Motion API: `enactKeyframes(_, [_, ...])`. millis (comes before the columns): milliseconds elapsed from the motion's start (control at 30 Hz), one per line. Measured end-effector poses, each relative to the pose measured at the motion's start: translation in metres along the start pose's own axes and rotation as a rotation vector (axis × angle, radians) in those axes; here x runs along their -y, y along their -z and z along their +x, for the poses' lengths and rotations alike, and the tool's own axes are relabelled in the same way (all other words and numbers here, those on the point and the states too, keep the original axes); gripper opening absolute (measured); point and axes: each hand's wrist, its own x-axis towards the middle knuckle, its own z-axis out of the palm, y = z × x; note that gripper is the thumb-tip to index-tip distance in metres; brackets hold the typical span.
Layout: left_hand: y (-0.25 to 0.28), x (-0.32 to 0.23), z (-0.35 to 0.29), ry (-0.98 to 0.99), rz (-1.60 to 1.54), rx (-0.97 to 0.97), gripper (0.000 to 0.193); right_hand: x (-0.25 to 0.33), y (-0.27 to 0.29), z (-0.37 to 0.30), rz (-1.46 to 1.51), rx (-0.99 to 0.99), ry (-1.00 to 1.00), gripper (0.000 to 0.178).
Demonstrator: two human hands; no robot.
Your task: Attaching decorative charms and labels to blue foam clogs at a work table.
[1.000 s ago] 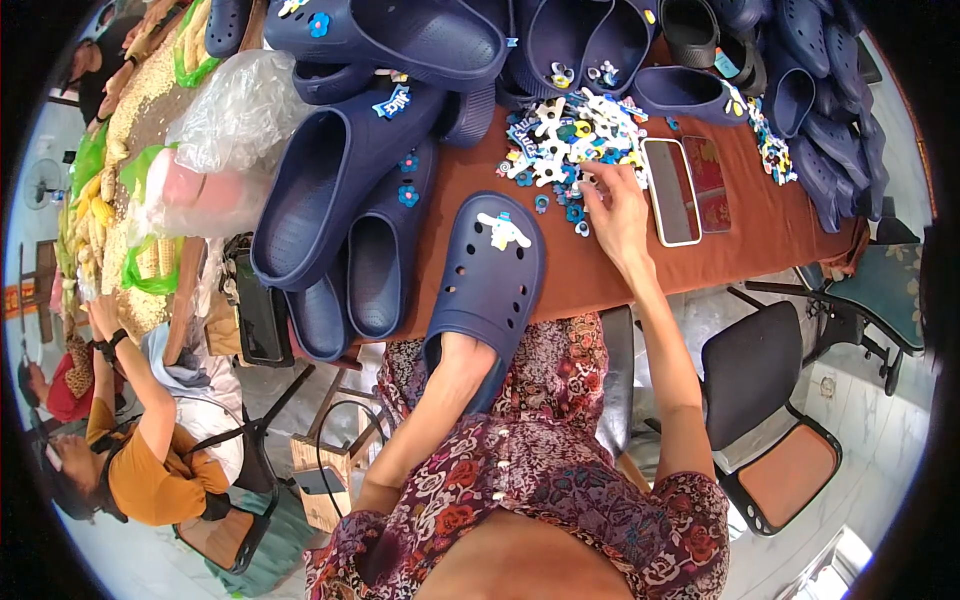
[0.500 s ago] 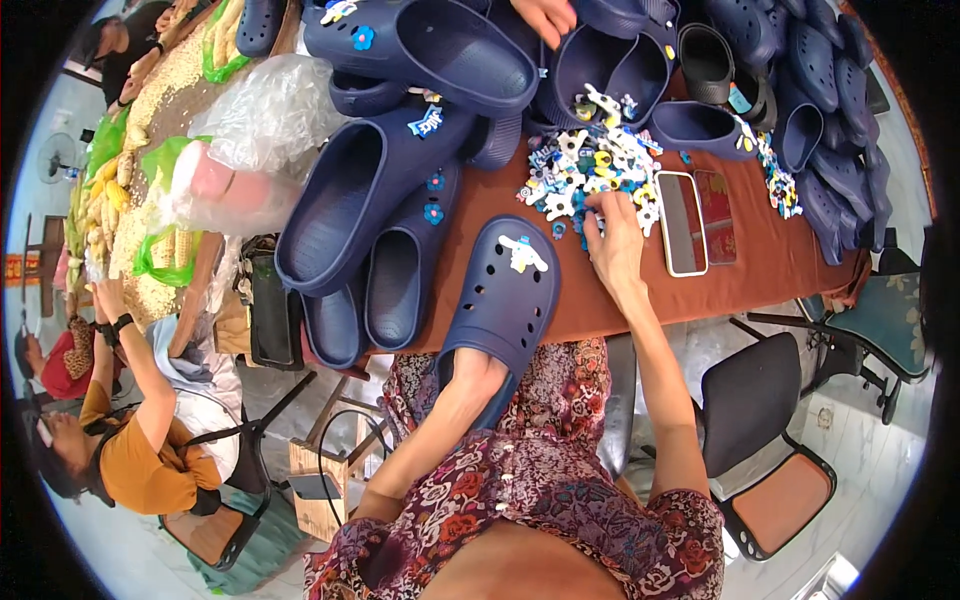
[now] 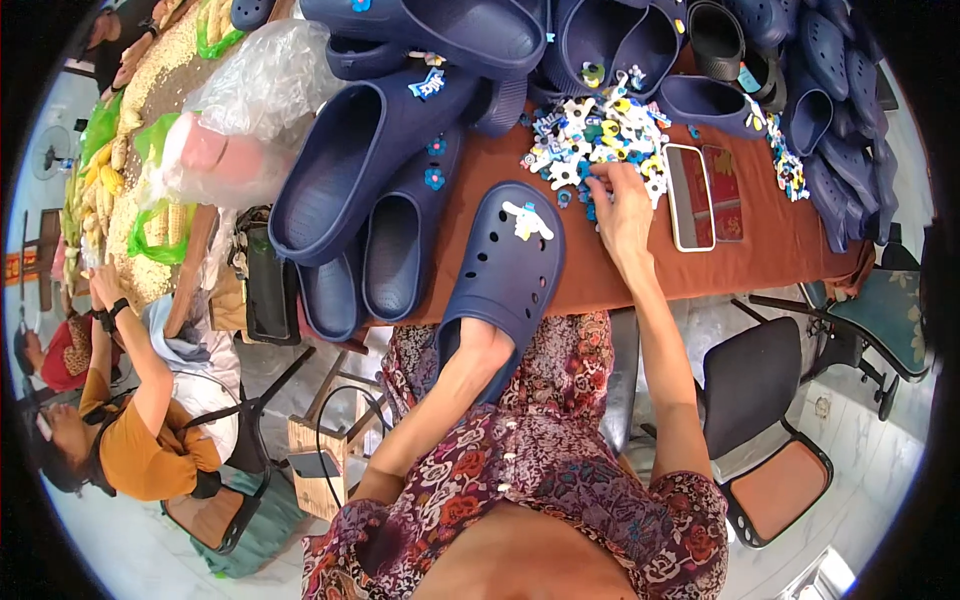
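Observation:
My left hand is pushed into the heel opening of a navy clog, holding it toe-forward over the table's near edge. Its fingers are hidden inside. A white cartoon-dog charm sits on the toe of that clog. At the near right side of a heap of small white, blue and yellow shoe charms, my right hand rests with its fingers curled. Whether a charm is between those fingertips is too small to make out.
Navy clogs with charms stand at the left, and more clogs are piled at the far right. A phone lies right of the heap. A black-and-orange chair stands at right. A person in orange sits at left.
The view has tilted, so everything sits higher in it. Another person's hand at the far edge is out of sight. My hands keep nearly the same places beside the clog and charms.

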Motion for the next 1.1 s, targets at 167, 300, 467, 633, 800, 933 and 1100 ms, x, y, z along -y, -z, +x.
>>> enactKeyframes(167, [-0.007,-0.002,-0.004,-0.001,0.035,-0.031,0.044,0.011,0.019,-0.01,0.028,-0.036,-0.013,0.013])
enactKeyframes(300, [0.0,-0.003,-0.009,0.0,0.139,-0.097,0.044,0.021,0.04,-0.031,0.372,0.057,-0.177,0.012])
enactKeyframes(467, [0.024,0.0,-0.012,-0.042,0.231,0.091,0.044,0.035,0.052,-0.074,0.996,0.475,-0.494,0.015])
enactKeyframes(633, [0.017,0.004,-0.021,-0.058,0.313,0.036,0.044,0.04,0.034,-0.094,1.108,0.565,-0.575,0.013])
enactKeyframes(800, [0.016,0.005,-0.024,-0.08,0.351,-0.038,0.046,0.047,0.032,-0.09,1.069,0.562,-0.591,0.01])
enactKeyframes(933, [0.021,0.01,-0.022,-0.13,0.399,-0.027,0.048,0.048,0.031,-0.086,1.06,0.574,-0.617,0.009])
enactKeyframes(1100, [0.026,0.011,-0.021,-0.138,0.428,-0.022,0.05,0.051,0.033,-0.085,1.025,0.577,-0.634,0.009])
